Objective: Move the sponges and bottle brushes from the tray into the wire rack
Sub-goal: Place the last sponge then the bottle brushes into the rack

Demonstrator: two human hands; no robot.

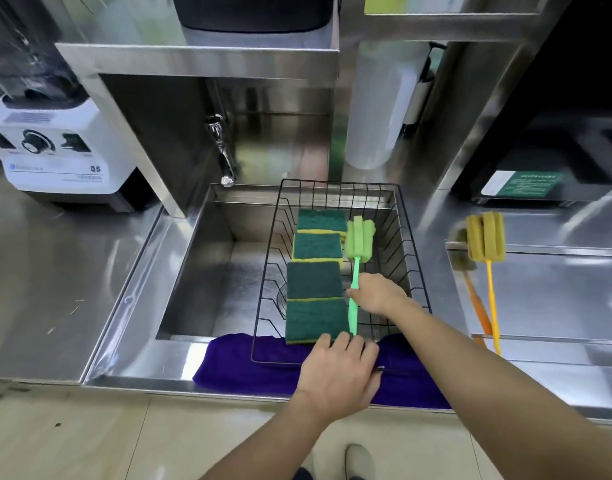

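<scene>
A black wire rack (pixel 415 268) sits over the right half of the sink. Several green-and-yellow sponges (pixel 315 284) lie in a row along its left side. My right hand (pixel 377 292) is shut on the handle of a green bottle brush (pixel 358 242), whose foam head lies in the rack beside the far sponges. My left hand (pixel 339 372) rests on the rack's near rim, fingers touching the nearest sponge. On the steel tray (pixel 546 292) to the right lie a yellow bottle brush (pixel 486 237) and an orange-handled brush (pixel 474 299).
The sink (pixel 200 258) is open left of the rack, with a tap (pixel 223 150) above it. A purple cloth (pixel 245 365) lies under the rack's near edge. A white blender base (pixel 55 157) stands at the left. A white bottle (pixel 380 109) stands behind the rack.
</scene>
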